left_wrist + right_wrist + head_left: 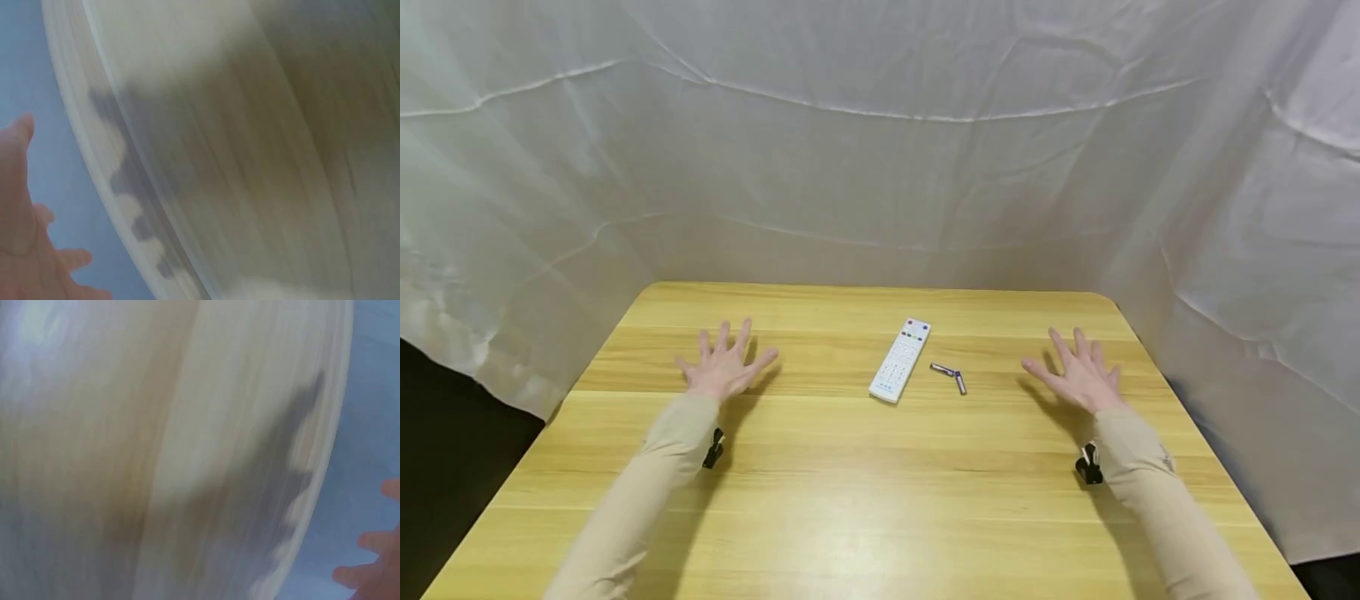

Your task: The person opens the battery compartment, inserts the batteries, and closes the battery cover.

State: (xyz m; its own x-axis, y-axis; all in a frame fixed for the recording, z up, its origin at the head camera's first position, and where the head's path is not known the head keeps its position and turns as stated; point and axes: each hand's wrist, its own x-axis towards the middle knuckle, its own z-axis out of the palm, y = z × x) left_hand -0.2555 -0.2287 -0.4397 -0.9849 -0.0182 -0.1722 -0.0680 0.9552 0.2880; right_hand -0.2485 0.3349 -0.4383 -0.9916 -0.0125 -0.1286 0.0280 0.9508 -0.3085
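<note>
A white remote control [900, 361] lies on the wooden table, buttons facing up, tilted slightly to the right. Just right of it are two small batteries, one battery [942, 369] nearly sideways and the other battery [961, 383] more upright in view, their ends close together. My left hand [722, 370] is spread over the table's left side, fingers apart, holding nothing. On the right side my right hand [1082, 379] is spread likewise and holds nothing; the batteries are the things nearest to it. Both wrist views show only spread fingers, table and shadows.
The wooden table [850, 475] has rounded far corners. Pale cloth curtains [880, 183] hang behind it and along both sides. A small black device sits at each wrist, the left device [714, 448] and the right device [1088, 464].
</note>
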